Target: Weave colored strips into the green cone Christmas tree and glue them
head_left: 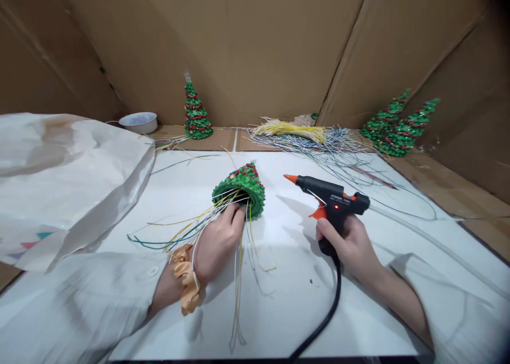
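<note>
**Fingertips in a tree's hollow base, glue gun gripped alongside**

The left hand's point(217, 242) fingers point(235, 215) lie close together and reach into the open underside of a small green tree point(243, 189). Their tips are lost among the strands there, so I cannot tell whether they pinch anything or only press against the rim. The tree lies on its side near the middle of the white board point(279, 311), base toward the person, its red-trimmed tip pointing away. Thin yellow, white and green strands point(187, 228) spill from the base, over the hand and across the board. An orange scrunchie point(186, 281) sits on that wrist, and the sleeve beyond it is blurred.

The right hand point(348, 247) is wrapped firmly round the handle of a black glue gun point(332, 198), one finger by the orange trigger. The grip itself is hidden inside the fist. The orange nozzle points left toward the tree but stands apart from it. A black cord point(324, 316) runs from the handle and is cut off at the lower edge.

A crumpled white bag point(67, 178) covers the left side of the board. At the back lie a loose heap of yellow and grey strands point(295, 132), a white bowl point(139, 122) whose contents are unclear, an upright tree point(196, 114), and two leaning trees point(398, 127) against the cardboard wall point(255, 45).
</note>
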A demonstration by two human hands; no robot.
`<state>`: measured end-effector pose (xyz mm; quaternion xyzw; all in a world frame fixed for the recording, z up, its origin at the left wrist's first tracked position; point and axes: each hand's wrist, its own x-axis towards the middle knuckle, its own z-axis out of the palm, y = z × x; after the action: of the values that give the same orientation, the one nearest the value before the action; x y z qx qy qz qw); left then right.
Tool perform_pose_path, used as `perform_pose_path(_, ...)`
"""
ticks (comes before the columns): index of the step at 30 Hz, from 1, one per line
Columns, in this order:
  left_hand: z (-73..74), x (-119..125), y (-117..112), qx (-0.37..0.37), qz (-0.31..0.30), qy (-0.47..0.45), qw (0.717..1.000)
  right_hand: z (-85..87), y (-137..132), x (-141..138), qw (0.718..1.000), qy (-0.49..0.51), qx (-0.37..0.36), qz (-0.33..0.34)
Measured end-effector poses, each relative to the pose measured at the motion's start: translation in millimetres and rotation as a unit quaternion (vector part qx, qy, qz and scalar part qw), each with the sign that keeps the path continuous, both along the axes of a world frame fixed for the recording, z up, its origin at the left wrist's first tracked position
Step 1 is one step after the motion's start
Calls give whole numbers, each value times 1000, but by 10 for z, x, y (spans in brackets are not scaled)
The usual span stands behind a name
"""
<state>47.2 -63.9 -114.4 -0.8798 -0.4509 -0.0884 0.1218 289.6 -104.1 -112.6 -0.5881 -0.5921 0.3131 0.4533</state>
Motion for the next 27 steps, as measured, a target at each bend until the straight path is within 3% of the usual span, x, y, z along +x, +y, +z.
perform_pose_path(6, 6, 65, 0, 6, -11, 30, 999, -133, -135, 104, 984, -93, 136, 65)
perform_pose_path(13, 15, 147, -26, 21, -32, 83, 996, 4, -110, -4, 967, -169, 118, 149)
perform_pose_path(18, 23, 201, -43, 37, -48, 77, 995, 72, -19, 46, 914, -248, 239, 214)
perform_pose_path(21, -4, 183, -35, 75, -45, 79, 993, 35, -41, 152, 880, -320, 268, 228)
perform_pose_path(27, -43, 151, -88, 110, -45, 96, 988, -11, -76, 162, 869, -353, 272, 216)
